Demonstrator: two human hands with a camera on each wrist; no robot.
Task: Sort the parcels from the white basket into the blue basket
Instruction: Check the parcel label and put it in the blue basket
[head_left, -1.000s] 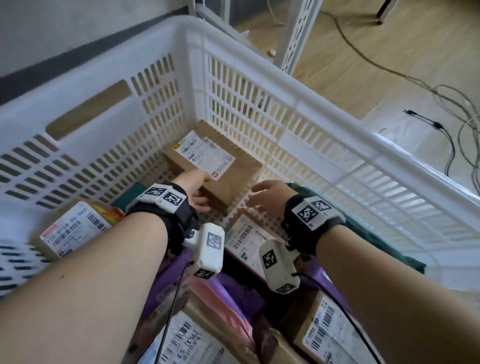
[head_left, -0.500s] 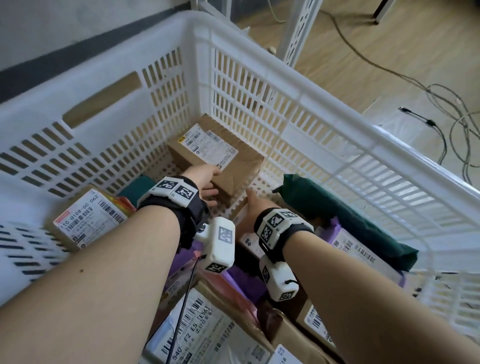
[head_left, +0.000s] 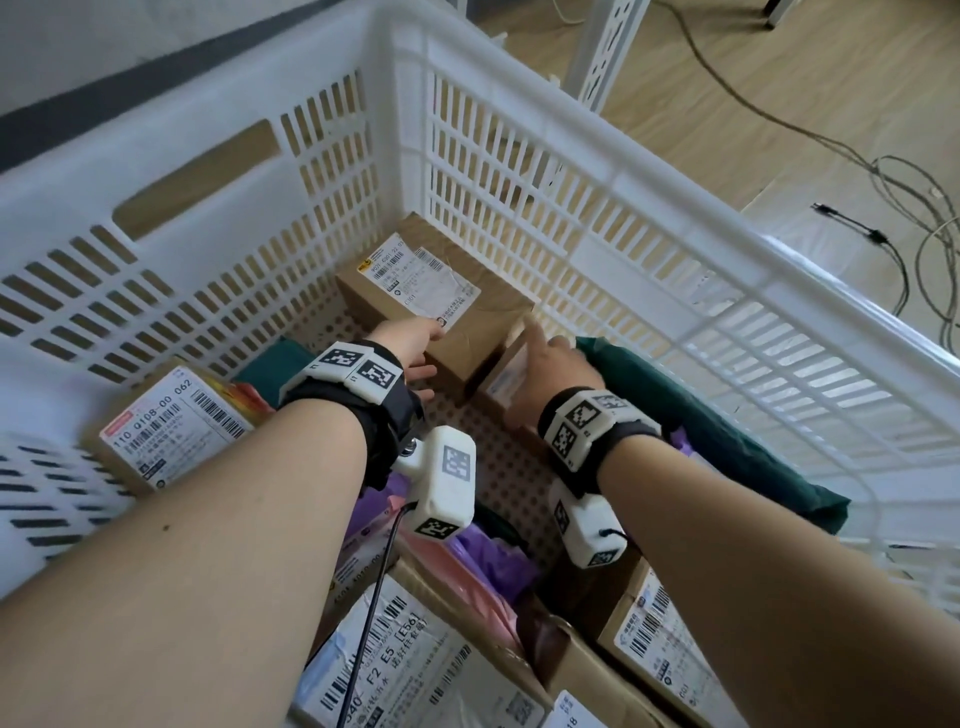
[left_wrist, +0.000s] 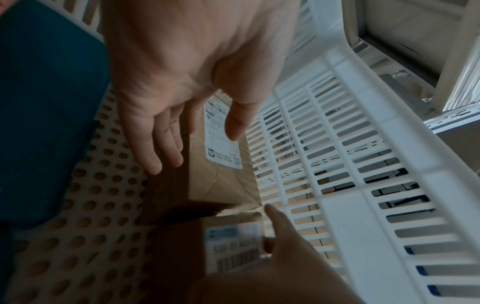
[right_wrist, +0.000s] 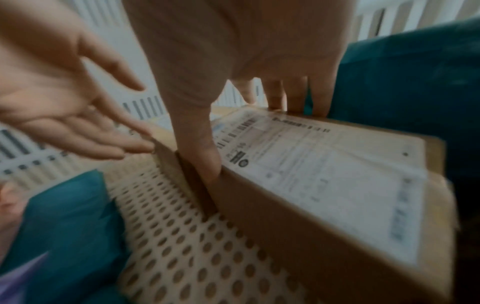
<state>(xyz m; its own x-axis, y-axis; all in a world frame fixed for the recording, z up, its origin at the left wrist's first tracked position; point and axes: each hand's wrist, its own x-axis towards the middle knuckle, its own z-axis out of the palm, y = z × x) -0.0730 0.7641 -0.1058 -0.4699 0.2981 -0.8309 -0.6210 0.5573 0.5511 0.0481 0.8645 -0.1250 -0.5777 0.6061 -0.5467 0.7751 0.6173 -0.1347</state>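
Both of my hands are inside the white basket (head_left: 571, 150). My right hand (head_left: 545, 358) grips a small cardboard box (head_left: 506, 379) with a printed label. In the right wrist view the thumb of that right hand (right_wrist: 249, 133) lies on the near side of the small box (right_wrist: 324, 174) and the fingers hook over its far edge. The box stands tilted up off the perforated floor. My left hand (head_left: 426, 353) is open, its fingers straight beside a larger labelled cardboard box (head_left: 467, 322) in the far corner. From the left wrist, the left hand (left_wrist: 200, 144) hovers at the near edge of that larger box (left_wrist: 221, 181).
A dark green soft parcel (head_left: 701, 431) lies along the right wall. A labelled box (head_left: 166, 421) sits at the left, with purple and pink bags (head_left: 488, 561) and more labelled boxes (head_left: 395, 660) near me. Cables (head_left: 909, 208) trail over the wooden floor outside. No blue basket is in view.
My right hand dropped onto the small box, took hold of it and tipped it up on edge. My left hand stayed open at the corner box.
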